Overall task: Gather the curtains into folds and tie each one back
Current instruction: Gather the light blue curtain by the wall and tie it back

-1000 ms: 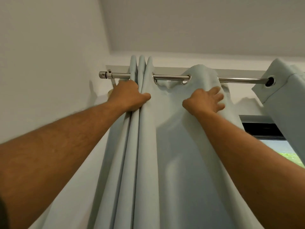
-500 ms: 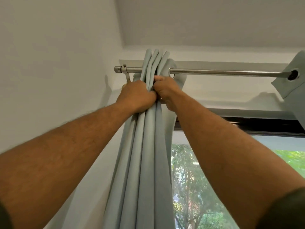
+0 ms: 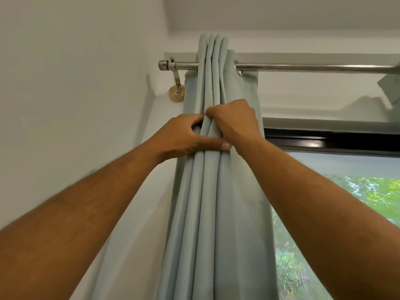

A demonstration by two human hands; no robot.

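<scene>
Where the pale blue curtain [image 3: 218, 202] hangs bunched in upright folds at the left end of the steel rod [image 3: 303, 67], my left hand [image 3: 184, 137] clamps its fingers around the folds from the left, thumb laid across the front. My right hand [image 3: 234, 122] grips the same folds from the right, fingers curled in, touching the left. Window [image 3: 346, 213] to the right.

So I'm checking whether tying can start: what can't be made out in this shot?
- Pale blue-green curtain: its lower part, cut off by the head view's bottom edge.
- Any tie-back: none in frame.
- Second curtain: mostly cut off by the right edge.
- Left hand and right hand: fingertips buried in folds.
</scene>
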